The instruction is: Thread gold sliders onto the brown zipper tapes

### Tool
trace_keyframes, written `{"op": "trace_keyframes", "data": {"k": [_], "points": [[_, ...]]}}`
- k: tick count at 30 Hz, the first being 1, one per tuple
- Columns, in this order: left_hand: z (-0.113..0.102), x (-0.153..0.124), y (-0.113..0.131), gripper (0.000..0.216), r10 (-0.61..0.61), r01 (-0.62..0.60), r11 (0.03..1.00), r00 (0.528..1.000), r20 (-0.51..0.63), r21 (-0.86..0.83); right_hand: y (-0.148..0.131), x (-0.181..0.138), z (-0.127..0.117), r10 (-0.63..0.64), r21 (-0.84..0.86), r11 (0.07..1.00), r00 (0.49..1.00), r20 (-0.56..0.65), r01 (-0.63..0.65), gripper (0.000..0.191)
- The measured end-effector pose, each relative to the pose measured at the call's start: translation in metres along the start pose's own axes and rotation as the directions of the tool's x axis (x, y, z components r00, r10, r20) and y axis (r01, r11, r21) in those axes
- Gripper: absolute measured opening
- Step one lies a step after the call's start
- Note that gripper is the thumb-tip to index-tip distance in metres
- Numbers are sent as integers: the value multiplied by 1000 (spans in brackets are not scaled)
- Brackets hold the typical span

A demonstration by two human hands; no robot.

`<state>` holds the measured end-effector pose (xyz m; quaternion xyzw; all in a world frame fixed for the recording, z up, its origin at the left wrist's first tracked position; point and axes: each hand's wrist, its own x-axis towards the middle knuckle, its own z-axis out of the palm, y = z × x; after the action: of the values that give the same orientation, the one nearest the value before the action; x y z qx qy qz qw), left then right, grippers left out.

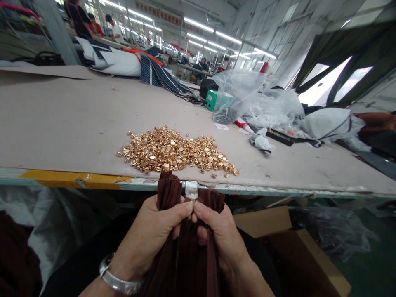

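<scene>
Left hand: the left hand (151, 233) is closed around a bundle of dark brown strips (168, 190), whose upper ends stick up above the fist.
Right hand: the right hand (225, 233) grasps a second brown bundle (213, 199), its top ends showing above the fingers.
Thumbs: the two tips meet between the bundles, pinching something too small to make out.
Brown strips: both bundles are just in front of the tabletop (62, 119) edge; lengths of brown hang below the hands, over the lap.
Metal piece: a silvery metal piece (191, 189) sits at the tabletop edge, directly above the thumb tips and between the bundles.
Gold pile: many small shiny gold pieces (163, 150) lie heaped on the tabletop near its front edge, just beyond the hands, with a few loose ones around.
Front edge: yellow tape (71, 177) covers a stretch on the left.
Wrist: a silver bracelet (119, 284) circles the left one.
Right part of the tabletop: a green box (211, 100), clear plastic bags (266, 99), a red-and-white tube (244, 125), a crumpled cloth (262, 141) and a long black tray (279, 137).
Far left: striped dark blue cloth (157, 74) beside white material (119, 62).
Below right: an open cardboard box (321, 260).
Background: people (116, 31) under rows of ceiling lights (198, 24).
</scene>
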<state>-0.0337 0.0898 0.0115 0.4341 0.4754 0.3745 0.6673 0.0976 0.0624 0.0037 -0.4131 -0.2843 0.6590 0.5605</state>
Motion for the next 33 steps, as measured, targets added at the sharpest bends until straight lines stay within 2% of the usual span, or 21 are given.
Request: {"op": "trace_keyframes", "data": {"k": [6, 11, 18, 22, 24, 25, 28, 30, 31, 32, 33], "points": [[3, -8, -3, 36, 6, -6, 1000, 998, -59, 8, -4, -2, -4, -21, -132, 991, 999, -34, 16, 24], [4, -6, -4, 35, 31, -31, 999, 997, -64, 9, -3, 0, -4, -67, -152, 987, 995, -70, 56, 25], [4, -8, -8, 37, 12, -13, 1000, 998, -62, -14, -15, 4, -10, -129, -315, 943, 991, -43, 109, 25], [4, -9, -11, 38, -24, 22, 999, 998, -51, -45, -22, 6, -8, -138, -424, 896, 990, 20, 133, 25], [5, -8, -12, 39, -44, 42, 998, 998, -41, -56, -23, 6, -4, -204, -544, 819, 979, 22, 183, 23], [6, -8, -13, 39, -56, 53, 996, 998, -35, -72, -23, 6, -1, -264, -621, 752, 964, 20, 219, 22], [7, -7, -13, 42, -109, 105, 979, 994, -15, -175, -25, 5, 8, -465, -850, 434, 883, 72, 298, 14], [8, -7, -14, 44, -124, 120, 967, 992, -4, -223, -29, 6, 13, -540, -933, 209, 830, 140, 293, 11], [8, -7, -15, 44, -119, 116, 967, 993, -1, -225, -31, 7, 15, -552, -952, 137, 819, 157, 275, 12], [8, -7, -15, 44, -106, 104, 971, 994, 1, -215, -34, 8, 15, -537, -958, 118, 829, 159, 260, 15], [8, -7, -15, 42, -87, 84, 976, 996, -2, -199, -37, 9, 15, -489, -955, 155, 860, 149, 254, 17]]}}
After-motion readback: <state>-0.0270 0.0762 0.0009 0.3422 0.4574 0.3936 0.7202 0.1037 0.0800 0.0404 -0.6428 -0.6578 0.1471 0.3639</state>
